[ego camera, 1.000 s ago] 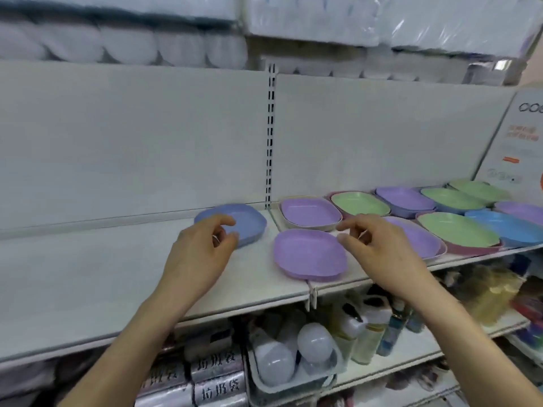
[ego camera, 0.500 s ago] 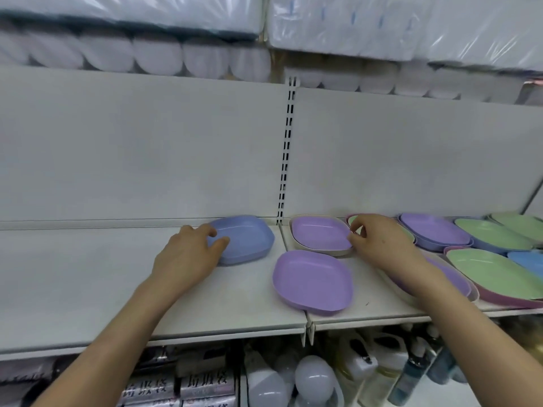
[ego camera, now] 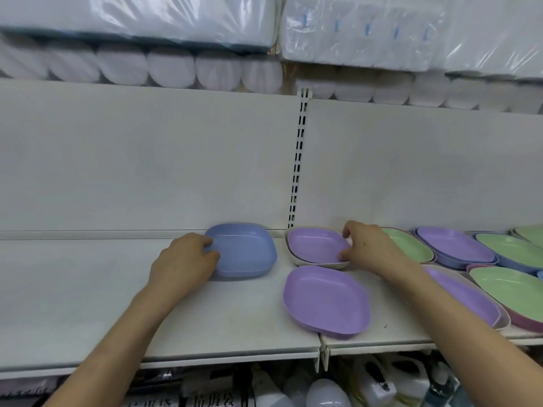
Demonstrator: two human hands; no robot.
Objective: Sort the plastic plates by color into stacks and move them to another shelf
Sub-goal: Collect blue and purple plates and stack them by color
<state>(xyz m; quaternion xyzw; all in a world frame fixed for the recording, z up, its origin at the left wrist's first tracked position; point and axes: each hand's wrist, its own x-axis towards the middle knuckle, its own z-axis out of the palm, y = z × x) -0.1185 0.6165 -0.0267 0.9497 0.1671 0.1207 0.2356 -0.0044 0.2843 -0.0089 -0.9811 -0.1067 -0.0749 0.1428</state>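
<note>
A blue plate (ego camera: 245, 250) lies on the left shelf board (ego camera: 88, 304), and my left hand (ego camera: 183, 259) grips its left rim. Just right of the board joint, a purple plate (ego camera: 316, 246) sits nested in a white one; my right hand (ego camera: 368, 245) pinches its right rim with thumb and fingers. Another purple plate (ego camera: 326, 301) lies alone near the front edge. Further right lie green plates (ego camera: 511, 286), purple plates (ego camera: 455, 245) and a blue one, some stacked on each other.
Wrapped packs of paper rolls (ego camera: 176, 63) fill the shelf above. A slotted upright (ego camera: 298, 160) divides the white back panel. Bottles and bulbs (ego camera: 326, 392) stand on the shelf below. The left board is bare left of the blue plate.
My left hand has closed on the blue plate's rim and my right hand has reached back to the nested purple plate. The view has tilted up and shifted left.
</note>
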